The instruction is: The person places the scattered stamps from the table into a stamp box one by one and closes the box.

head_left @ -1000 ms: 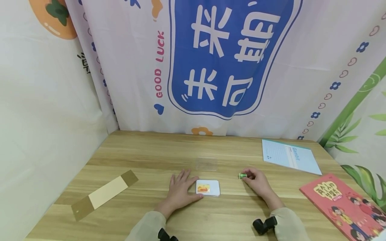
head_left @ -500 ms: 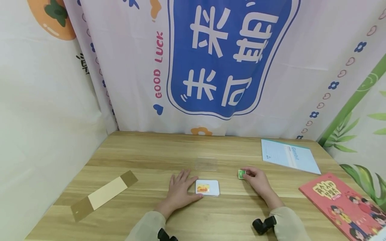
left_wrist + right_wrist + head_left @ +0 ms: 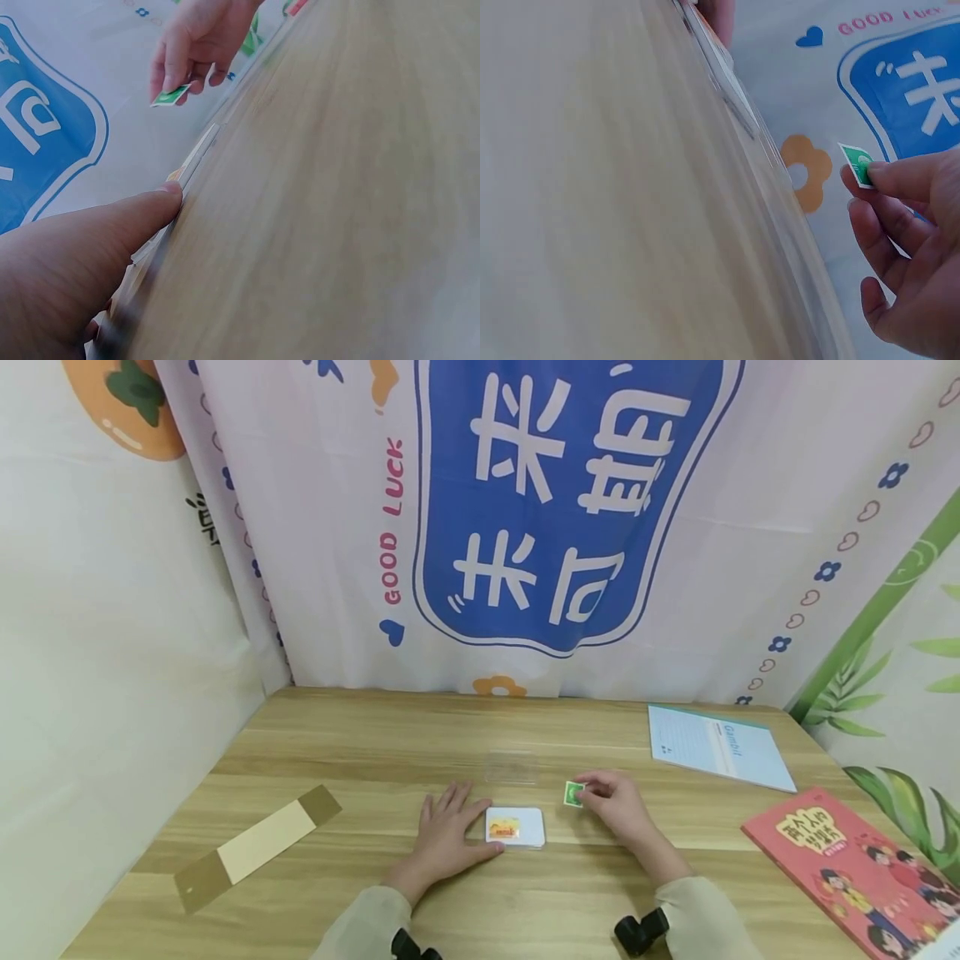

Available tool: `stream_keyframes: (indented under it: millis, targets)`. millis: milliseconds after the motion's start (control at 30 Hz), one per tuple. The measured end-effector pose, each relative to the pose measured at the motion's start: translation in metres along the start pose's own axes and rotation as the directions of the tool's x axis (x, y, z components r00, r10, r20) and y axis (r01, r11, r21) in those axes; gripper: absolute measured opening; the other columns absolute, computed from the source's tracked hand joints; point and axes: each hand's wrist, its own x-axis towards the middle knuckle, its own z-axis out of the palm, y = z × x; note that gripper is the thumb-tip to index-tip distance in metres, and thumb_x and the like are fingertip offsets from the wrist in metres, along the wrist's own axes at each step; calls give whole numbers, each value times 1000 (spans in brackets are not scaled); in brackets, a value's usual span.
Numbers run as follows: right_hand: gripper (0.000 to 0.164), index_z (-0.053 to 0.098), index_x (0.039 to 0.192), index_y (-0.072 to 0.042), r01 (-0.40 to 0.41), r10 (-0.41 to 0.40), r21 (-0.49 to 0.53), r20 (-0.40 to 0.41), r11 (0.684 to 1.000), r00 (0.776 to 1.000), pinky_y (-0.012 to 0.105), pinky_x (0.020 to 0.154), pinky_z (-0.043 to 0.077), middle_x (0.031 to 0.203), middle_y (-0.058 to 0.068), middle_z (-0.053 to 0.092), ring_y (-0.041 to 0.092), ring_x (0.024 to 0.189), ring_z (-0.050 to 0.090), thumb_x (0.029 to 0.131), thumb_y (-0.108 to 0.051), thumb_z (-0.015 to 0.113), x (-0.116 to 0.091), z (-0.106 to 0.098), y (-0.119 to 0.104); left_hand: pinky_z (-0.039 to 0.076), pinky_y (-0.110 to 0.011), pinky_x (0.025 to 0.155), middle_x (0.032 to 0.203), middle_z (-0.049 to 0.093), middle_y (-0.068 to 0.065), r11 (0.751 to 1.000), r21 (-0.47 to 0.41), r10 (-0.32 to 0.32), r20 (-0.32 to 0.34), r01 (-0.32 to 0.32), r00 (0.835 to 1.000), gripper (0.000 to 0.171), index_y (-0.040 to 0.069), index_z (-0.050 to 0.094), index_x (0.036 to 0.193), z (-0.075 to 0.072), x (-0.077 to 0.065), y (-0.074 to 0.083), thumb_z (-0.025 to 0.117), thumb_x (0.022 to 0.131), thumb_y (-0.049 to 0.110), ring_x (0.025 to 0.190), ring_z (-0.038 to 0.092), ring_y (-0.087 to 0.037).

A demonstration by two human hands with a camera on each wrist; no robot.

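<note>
A small green stamp-like square with a white border (image 3: 573, 793) is pinched between the thumb and index finger of my right hand (image 3: 615, 806), raised over the table. In the right wrist view the green square (image 3: 859, 166) stands out past the fingertips. My left hand (image 3: 446, 839) rests on the table with fingers spread, its thumb and index finger at the left edge of a white rounded card (image 3: 528, 828). On that card lies a small yellow-orange picture (image 3: 504, 828). The left wrist view shows the left thumb (image 3: 142, 217) right at the card's edge.
A thin transparent sheet (image 3: 512, 767) lies behind the card. To the left is a folded brown and cream strip (image 3: 266, 842). A blue notebook (image 3: 720, 747) and a red picture book (image 3: 855, 868) lie on the right. A printed curtain (image 3: 337, 527) hangs behind the table (image 3: 390, 727).
My right hand has turned the green square so its face shows, then moved left with it toward the card. My left hand has stayed in place.
</note>
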Motion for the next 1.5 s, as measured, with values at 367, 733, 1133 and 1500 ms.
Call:
stream_keyframes:
  millis: [367, 733, 1133, 1500]
  targets:
    - [15, 64, 89, -2, 33, -35, 23, 78, 999, 996, 24, 58, 39, 66, 3, 56, 15, 64, 48, 74, 1, 63, -12, 38, -3, 1, -58, 93, 135, 27, -18, 1000, 2, -6, 6, 6, 1000, 66, 14, 50, 122, 1, 1, 1, 57, 71, 57, 124, 14, -37]
    - [11, 64, 83, -4, 110, -108, -16, 116, 994, 987, 25, 58, 41, 70, 1, 56, 16, 65, 49, 73, 0, 65, -12, 48, 5, 2, -59, 93, 135, 27, -18, 1000, 10, -8, -1, 8, 1000, 66, 15, 50, 121, 0, 1, 0, 57, 71, 57, 124, 14, -37]
    - [11, 64, 83, -4, 198, -180, -111, 155, 974, 971, 22, 50, 38, 64, -2, 49, 10, 58, 43, 73, -4, 67, -13, 52, 9, 2, -59, 93, 135, 27, -18, 1000, 1, -6, -3, 6, 1000, 66, 15, 51, 121, 1, 1, -1, 57, 71, 57, 124, 14, -37]
    - [10, 66, 84, -7, 257, -227, -182, 173, 949, 958, 22, 51, 37, 66, -3, 48, 10, 59, 42, 74, -7, 67, -14, 51, 10, 2, -59, 92, 135, 27, -18, 1000, -3, -5, 1, 5, 1000, 65, 14, 51, 121, -1, 0, 1, 58, 72, 55, 124, 15, -38]
